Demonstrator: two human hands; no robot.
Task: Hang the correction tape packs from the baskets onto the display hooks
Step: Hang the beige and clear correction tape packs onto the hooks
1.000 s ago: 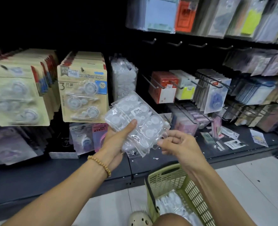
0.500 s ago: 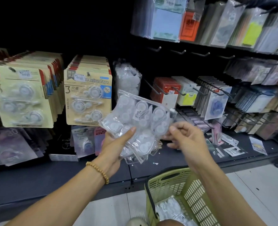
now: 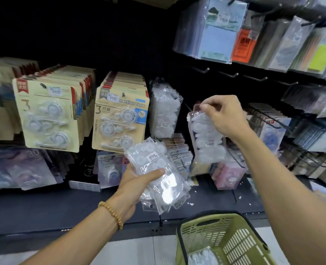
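Dark stationery shelving's filling the background, and the right hand (image 3: 223, 116) is pinching one floppy, probably featherweight clear pack (image 3: 206, 138) by its top header at 2 o'clock while the left hand (image 3: 137, 184) is clamping the slippery-looking stack (image 3: 158, 169) above the green basket (image 3: 233, 243).

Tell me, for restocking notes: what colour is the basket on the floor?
Olive green basket, with a black handle; head view shows it.

A single head-worn wide-angle view looks forward and down, close to the display hooks (image 3: 229, 75) at 12 o'clock, the green basket (image 3: 227, 238) at 5 o'clock, forearms entering from 6 o'clock.
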